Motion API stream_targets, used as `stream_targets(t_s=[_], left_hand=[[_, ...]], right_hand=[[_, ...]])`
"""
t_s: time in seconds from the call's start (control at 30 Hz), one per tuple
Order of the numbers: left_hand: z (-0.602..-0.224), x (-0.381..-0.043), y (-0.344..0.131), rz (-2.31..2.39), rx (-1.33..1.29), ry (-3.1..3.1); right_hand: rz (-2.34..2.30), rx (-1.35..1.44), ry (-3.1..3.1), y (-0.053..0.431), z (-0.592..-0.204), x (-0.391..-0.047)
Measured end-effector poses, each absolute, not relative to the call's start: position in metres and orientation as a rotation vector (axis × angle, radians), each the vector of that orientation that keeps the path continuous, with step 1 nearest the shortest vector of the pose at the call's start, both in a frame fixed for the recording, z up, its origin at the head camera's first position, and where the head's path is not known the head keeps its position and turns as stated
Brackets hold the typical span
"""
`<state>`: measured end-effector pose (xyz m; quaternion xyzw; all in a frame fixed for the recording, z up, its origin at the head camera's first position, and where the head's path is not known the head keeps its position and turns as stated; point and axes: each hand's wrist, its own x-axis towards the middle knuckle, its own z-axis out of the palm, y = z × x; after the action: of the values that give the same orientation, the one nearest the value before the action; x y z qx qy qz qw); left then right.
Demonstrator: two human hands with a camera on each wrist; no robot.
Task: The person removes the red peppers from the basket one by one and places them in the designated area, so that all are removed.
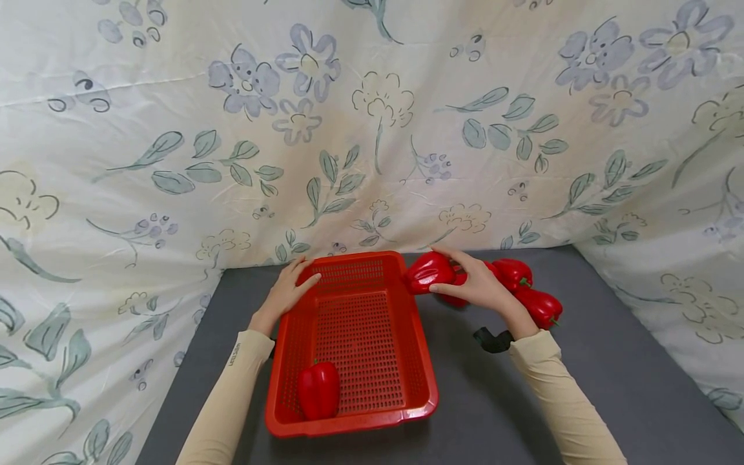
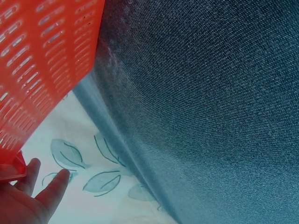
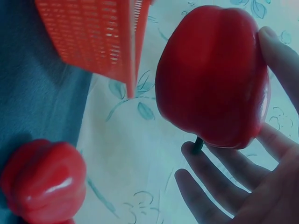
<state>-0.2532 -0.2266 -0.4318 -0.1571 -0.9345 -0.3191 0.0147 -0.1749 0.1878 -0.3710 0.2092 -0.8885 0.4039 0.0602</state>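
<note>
My right hand (image 1: 473, 283) pinches a red bell pepper (image 1: 430, 272) between thumb and fingers, raised beside the far right corner of a red plastic basket (image 1: 431, 387). In the right wrist view this pepper (image 3: 210, 74) has its short green stem pointing down, near the fingertips. My left hand (image 1: 286, 290) rests at the basket's far left rim, its thumb stretched over the inside. Two fairly straight fingers (image 2: 53, 191) show beside the rim in the left wrist view. Another red bell pepper (image 1: 318, 390) lies inside the basket, in the near left corner.
Several more red bell peppers (image 1: 539, 307) lie grouped on the dark grey table (image 1: 604, 361) right of the basket, partly hidden behind my right hand. A flower-patterned cloth (image 1: 418, 129) hangs behind the table and along its sides.
</note>
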Motion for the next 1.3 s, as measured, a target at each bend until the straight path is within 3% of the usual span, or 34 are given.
stream_targets(t_s=[1.3], left_hand=[[-0.434, -0.255, -0.227, -0.994, -0.486, -2.888]], right_hand=[[1.066, 0.283, -2.705, 0.263, -0.427, -0.153]])
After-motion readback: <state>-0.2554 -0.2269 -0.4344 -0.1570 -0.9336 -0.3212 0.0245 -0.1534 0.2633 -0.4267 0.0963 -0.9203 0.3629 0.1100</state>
